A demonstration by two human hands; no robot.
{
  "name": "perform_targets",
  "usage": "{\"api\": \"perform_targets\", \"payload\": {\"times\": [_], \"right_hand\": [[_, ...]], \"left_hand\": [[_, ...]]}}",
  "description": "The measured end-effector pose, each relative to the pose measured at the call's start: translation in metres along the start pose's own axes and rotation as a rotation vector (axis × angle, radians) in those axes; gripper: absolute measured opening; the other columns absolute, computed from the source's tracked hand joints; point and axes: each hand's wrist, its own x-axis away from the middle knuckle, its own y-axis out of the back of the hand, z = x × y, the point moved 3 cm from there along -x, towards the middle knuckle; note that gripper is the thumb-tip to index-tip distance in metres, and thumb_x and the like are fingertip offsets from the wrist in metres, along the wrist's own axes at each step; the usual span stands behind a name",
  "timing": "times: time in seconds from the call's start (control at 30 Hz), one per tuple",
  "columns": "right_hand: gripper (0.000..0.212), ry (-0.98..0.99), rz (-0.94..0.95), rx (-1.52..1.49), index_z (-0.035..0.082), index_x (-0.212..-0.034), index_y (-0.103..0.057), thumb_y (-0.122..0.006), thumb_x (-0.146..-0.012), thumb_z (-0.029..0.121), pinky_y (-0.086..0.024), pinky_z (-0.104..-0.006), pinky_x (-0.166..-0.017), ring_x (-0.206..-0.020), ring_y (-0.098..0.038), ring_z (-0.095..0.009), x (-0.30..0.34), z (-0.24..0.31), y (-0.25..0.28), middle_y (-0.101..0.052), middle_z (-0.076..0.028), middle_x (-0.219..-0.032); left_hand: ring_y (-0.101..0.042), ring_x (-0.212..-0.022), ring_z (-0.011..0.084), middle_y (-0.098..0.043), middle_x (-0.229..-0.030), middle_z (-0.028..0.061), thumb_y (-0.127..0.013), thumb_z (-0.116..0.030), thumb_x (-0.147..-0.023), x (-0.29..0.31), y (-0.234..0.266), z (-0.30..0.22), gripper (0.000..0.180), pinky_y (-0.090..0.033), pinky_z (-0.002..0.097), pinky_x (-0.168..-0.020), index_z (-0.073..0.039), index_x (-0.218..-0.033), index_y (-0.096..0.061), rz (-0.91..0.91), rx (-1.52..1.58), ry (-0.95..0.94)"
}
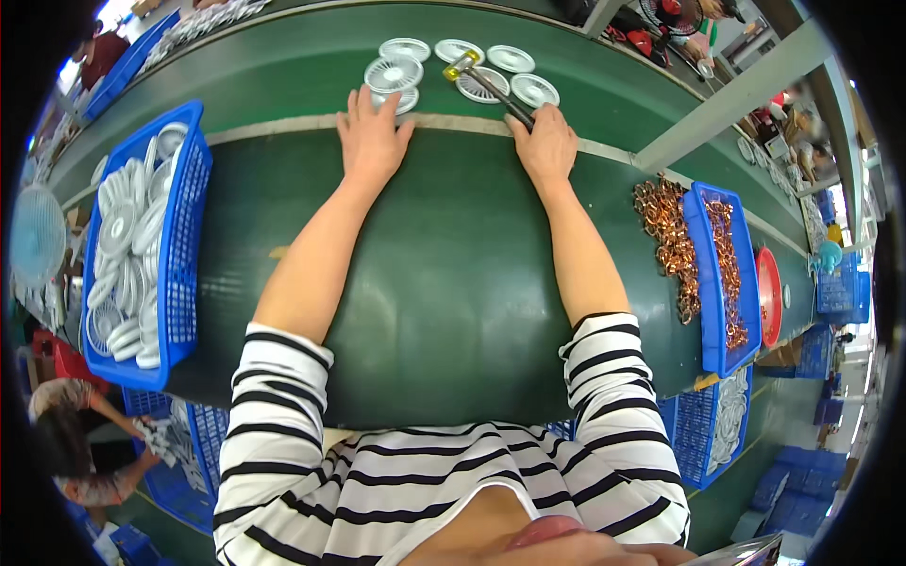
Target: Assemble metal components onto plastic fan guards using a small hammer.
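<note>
At the far edge of the green table, my left hand (pixel 370 139) lies with its fingers spread. Its fingertips reach the near one of several round white slotted plastic covers (pixel 394 74). A hammer (pixel 489 89) with a yellow-faced head and a dark handle slants over the covers, its head up and to the left. The handle's end runs into my right hand (pixel 547 143), whose fingers are closed round it. Part of the grip is hidden by the hand. Another white cover (pixel 535 91) lies just beyond my right hand.
On the left stands a blue basket (pixel 189 189) heaped with white covers. Copper-coloured rings (pixel 668 236) lie piled at right beside a blue tray (pixel 694 274) of more rings. A red bowl (pixel 769 297) sits past it. A grey post (pixel 727 99) rises at far right. Another person works lower left.
</note>
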Motion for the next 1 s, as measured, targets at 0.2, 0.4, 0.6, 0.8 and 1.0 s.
{"api": "perform_targets", "payload": {"times": [0.2,0.4,0.6,0.8,1.0], "right_hand": [[0.035,0.001,0.031,-0.087,0.006,-0.081,-0.058,-0.074,-0.074,0.036,-0.042,-0.0459,-0.074,-0.085,-0.058,-0.033,0.028,-0.001,0.027,-0.060,-0.013,-0.085],[0.034,0.025,0.226,-0.129,0.006,-0.085,-0.059,-0.074,-0.076,0.035,-0.043,-0.0430,-0.076,-0.089,-0.055,-0.031,0.110,-0.025,0.107,-0.059,-0.008,-0.094],[0.031,-0.288,-0.079,0.227,0.004,-0.094,-0.060,-0.070,-0.080,0.030,-0.047,-0.0436,-0.076,-0.092,-0.057,-0.034,0.128,-0.103,0.163,-0.058,-0.016,-0.096],[0.017,-0.540,0.134,0.483,0.007,-0.090,-0.066,-0.056,-0.084,0.020,-0.048,-0.0416,-0.078,-0.094,-0.060,-0.029,0.133,-0.150,0.148,-0.060,-0.013,-0.096],[0.017,-0.453,-0.139,0.208,0.003,-0.091,-0.059,-0.062,-0.084,0.018,-0.047,-0.0436,-0.081,-0.093,-0.055,-0.033,0.138,-0.140,0.153,-0.054,-0.014,-0.095]], "left_hand": [[-0.053,-0.108,0.0421,-0.053,-0.119,0.0263,-0.071,-0.025,-0.075,-0.005,-0.010,0.030,0.044,-0.044,0.0484,-0.091,-0.006,-0.113,-0.062,-0.151,0.130,0.010],[-0.045,-0.122,0.0434,-0.050,-0.128,0.0267,-0.067,-0.024,-0.080,-0.005,-0.015,0.046,0.041,-0.035,0.0498,-0.102,-0.008,-0.117,-0.061,-0.068,0.114,0.032],[-0.051,-0.109,0.0411,-0.057,-0.113,0.0228,-0.065,-0.016,-0.079,-0.012,-0.002,0.022,0.035,-0.042,0.0475,-0.093,-0.004,-0.112,-0.062,-0.148,0.109,-0.095],[-0.048,-0.117,0.0412,-0.053,-0.124,0.0242,-0.064,-0.012,-0.082,0.024,0.011,0.025,0.027,-0.039,0.0440,-0.101,-0.001,-0.106,-0.061,0.006,0.211,-0.146],[-0.044,-0.128,0.0369,-0.051,-0.131,0.0208,-0.065,-0.005,-0.080,0.035,0.161,-0.024,0.031,-0.035,0.0416,-0.106,-0.002,-0.111,-0.061,0.143,0.239,-0.164]]}}
